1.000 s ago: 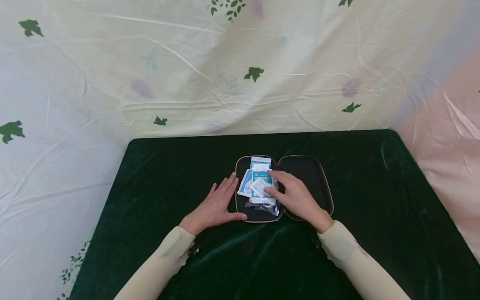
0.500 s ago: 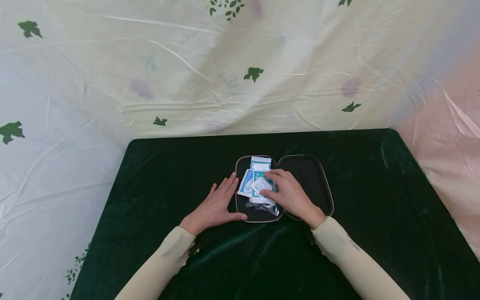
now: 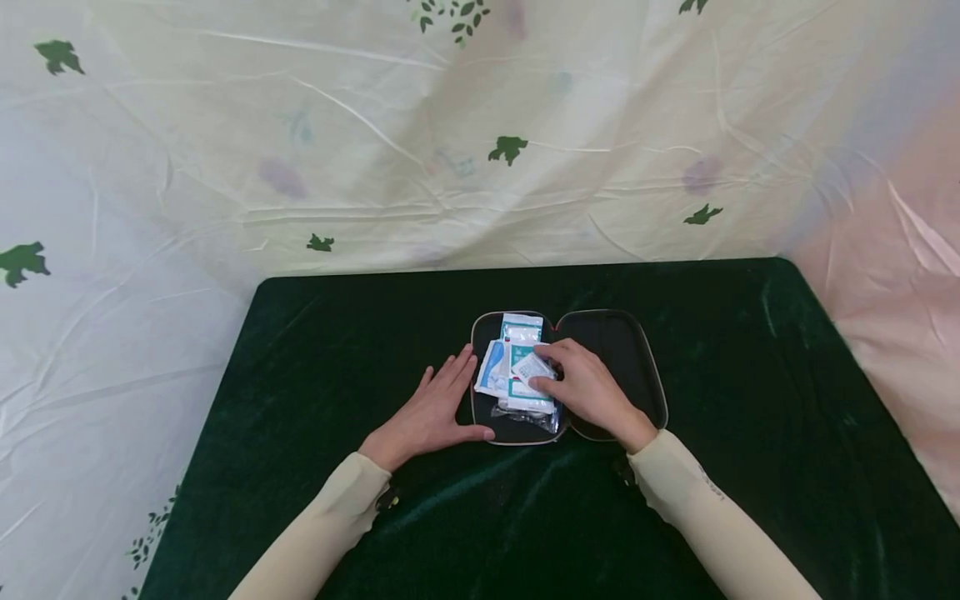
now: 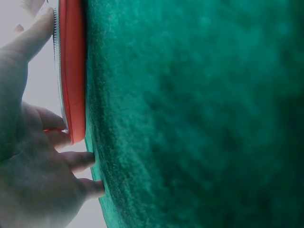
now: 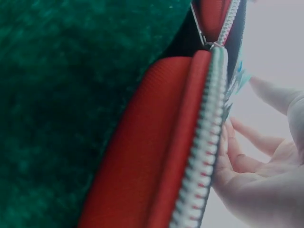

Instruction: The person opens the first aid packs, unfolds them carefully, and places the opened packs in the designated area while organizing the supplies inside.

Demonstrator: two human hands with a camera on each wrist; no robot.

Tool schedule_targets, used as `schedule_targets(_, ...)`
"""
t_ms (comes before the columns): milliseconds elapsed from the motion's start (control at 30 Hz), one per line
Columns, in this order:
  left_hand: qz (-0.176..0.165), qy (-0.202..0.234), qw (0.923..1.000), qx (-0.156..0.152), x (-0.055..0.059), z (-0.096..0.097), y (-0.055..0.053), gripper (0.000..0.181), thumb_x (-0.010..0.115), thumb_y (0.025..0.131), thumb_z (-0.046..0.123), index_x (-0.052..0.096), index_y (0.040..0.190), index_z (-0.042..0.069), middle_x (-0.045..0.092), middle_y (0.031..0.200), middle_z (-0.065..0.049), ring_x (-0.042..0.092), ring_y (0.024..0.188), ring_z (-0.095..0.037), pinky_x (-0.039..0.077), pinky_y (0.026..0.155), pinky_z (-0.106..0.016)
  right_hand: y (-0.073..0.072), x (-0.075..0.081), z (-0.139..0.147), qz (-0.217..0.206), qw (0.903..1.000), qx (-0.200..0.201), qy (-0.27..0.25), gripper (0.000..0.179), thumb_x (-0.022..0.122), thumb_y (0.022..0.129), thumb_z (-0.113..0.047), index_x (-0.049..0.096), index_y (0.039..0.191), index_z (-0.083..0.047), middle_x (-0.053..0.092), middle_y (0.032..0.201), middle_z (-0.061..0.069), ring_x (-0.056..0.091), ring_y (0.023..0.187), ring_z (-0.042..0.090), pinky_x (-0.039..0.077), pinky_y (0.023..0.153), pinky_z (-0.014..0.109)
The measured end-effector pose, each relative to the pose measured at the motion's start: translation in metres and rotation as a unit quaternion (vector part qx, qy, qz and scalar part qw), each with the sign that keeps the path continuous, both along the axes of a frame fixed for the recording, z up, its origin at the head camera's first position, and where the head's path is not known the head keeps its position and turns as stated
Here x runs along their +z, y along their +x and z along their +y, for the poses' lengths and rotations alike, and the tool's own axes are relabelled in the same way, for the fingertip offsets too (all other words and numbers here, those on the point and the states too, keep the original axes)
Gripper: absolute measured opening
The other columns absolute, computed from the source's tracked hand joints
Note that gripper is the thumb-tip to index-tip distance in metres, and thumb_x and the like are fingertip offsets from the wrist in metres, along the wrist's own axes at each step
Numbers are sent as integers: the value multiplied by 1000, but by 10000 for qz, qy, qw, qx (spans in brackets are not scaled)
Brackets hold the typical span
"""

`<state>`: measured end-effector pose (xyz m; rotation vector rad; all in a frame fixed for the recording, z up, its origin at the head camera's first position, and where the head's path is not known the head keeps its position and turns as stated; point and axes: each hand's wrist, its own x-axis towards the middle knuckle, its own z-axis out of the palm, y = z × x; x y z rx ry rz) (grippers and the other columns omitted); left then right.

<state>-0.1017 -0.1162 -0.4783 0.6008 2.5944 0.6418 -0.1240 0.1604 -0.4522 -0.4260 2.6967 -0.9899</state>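
Note:
A zip case [image 3: 618, 375], black inside and red outside, lies spread flat with a pile of packets in its left half. My left hand [image 3: 431, 421] rests against that half, fingers straight at the left rim and thumb at the front corner. In the left wrist view, its thumb touches the zip edge of the red case [image 4: 73, 71]. My right hand [image 3: 592, 383] pinches a small white square packet [image 3: 531, 367] between thumb and fingers, over a teal-and-white sachet [image 3: 521, 392]. The right wrist view shows the hand [image 5: 266, 166] beyond the zip, its hold mostly hidden.
A blue-and-white packet [image 3: 491, 371] lies left in the pile, another sachet [image 3: 522, 323] sticks out behind, and a clear wrapper [image 3: 543, 418] lies in front. Under the case is a dark green velvet-covered table [image 3: 360, 333]. A patterned curtain [image 3: 420, 167] hangs behind it.
My right hand has shifted slightly. The small white packet has moved to the right between its fingers, and the teal-and-white sachet beneath has shifted. My left hand has stayed in place.

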Motion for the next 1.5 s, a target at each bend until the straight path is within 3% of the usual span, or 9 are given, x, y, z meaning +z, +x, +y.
schedule_targets(400, 25, 23, 10000, 17, -1, 1, 0, 116, 68, 86, 73, 7, 168, 17, -8, 174, 2, 4, 159, -27, 6, 125, -57, 0, -1, 4, 72, 9975, -396, -581, 50, 76, 97, -17, 61, 142, -3, 58, 122, 16, 57, 98, 25, 51, 86, 40)
schedule_targets(867, 57, -26, 10000, -6, 1, 1, -1, 117, 68, 86, 73, 6, 167, 17, -8, 174, 0, 3, 159, -27, 5, 125, -56, -1, -4, 25, -3, 9945, -753, -733, 53, 75, 97, -21, 58, 146, -8, 64, 120, 14, 61, 96, 24, 51, 83, 38)
schedule_targets(1133, 40, -9, 10000, 21, 1, 1, 0, 117, 69, 85, 73, 7, 167, 16, -9, 173, 3, 4, 159, -27, 5, 125, -57, 1, -5, 38, 202, 9905, -987, -933, 26, 73, 99, -18, 70, 123, -10, 67, 105, 9, 59, 87, 23, 50, 76, 37)
schedule_targets(1500, 78, 35, 9999, 56, 0, 1, 2, 117, 70, 85, 72, 9, 167, 15, -7, 174, 1, 5, 159, -28, 5, 125, -57, 0, -2, 63, 279, 9866, -1358, -861, 34, 61, 107, -25, 68, 135, -8, 68, 124, 17, 61, 95, 28, 50, 79, 37)
